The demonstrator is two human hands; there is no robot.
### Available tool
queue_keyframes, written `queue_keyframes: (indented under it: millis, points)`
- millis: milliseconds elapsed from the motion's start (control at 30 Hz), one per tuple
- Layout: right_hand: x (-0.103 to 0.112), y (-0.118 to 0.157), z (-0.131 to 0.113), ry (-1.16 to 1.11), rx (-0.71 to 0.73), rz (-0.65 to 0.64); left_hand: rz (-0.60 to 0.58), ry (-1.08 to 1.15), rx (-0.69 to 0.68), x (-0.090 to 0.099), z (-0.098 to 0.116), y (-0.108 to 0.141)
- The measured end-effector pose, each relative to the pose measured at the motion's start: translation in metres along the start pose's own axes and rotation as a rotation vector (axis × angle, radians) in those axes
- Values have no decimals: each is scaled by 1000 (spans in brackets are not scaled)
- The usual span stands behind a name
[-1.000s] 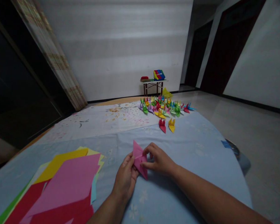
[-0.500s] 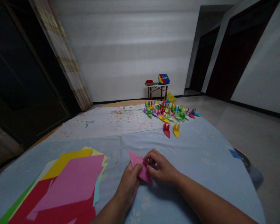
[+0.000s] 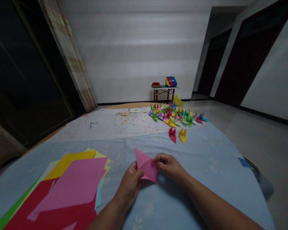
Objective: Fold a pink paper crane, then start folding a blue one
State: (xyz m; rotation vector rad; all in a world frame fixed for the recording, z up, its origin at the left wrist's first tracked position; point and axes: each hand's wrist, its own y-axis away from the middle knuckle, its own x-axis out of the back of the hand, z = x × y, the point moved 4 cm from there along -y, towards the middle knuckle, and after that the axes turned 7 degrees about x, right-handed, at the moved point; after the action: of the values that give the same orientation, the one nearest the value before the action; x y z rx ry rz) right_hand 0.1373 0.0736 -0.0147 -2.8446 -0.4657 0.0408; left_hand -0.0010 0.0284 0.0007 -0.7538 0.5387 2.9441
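A partly folded sheet of pink paper [image 3: 146, 166] is held above the blue cloth, its top corner pointing up and away from me. My left hand [image 3: 131, 179] grips its lower left side, thumb on the front face and fingers behind. At the right edge, my right hand [image 3: 168, 164] pinches the paper between thumb and index finger. Creases run across the pink face. Left of my hands lies a stack of coloured sheets, with a pink sheet [image 3: 79, 182] over red paper [image 3: 38, 196] and yellow paper [image 3: 70, 161].
Beyond my hands stand a red paper crane [image 3: 172, 135] and a yellow paper crane [image 3: 182, 135]. Farther back is a cluster of many-coloured paper cranes [image 3: 168, 114]. A round table carries a blue tablecloth [image 3: 206, 179]. A small side table [image 3: 163, 88] stands by the wall.
The pink paper has opened wider and shows a broader face. My right hand has shifted slightly right, its pinch now on the paper's right edge. The view has turned a little.
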Motion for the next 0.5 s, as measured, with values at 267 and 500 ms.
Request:
queue_keyframes:
  millis: [267, 500]
  points:
    - [6, 2, -7, 206, 87, -144, -87, 88, -26, 7, 6, -4]
    - [1, 9, -31, 596, 335, -327, -32, 124, -7, 22, 0, -12]
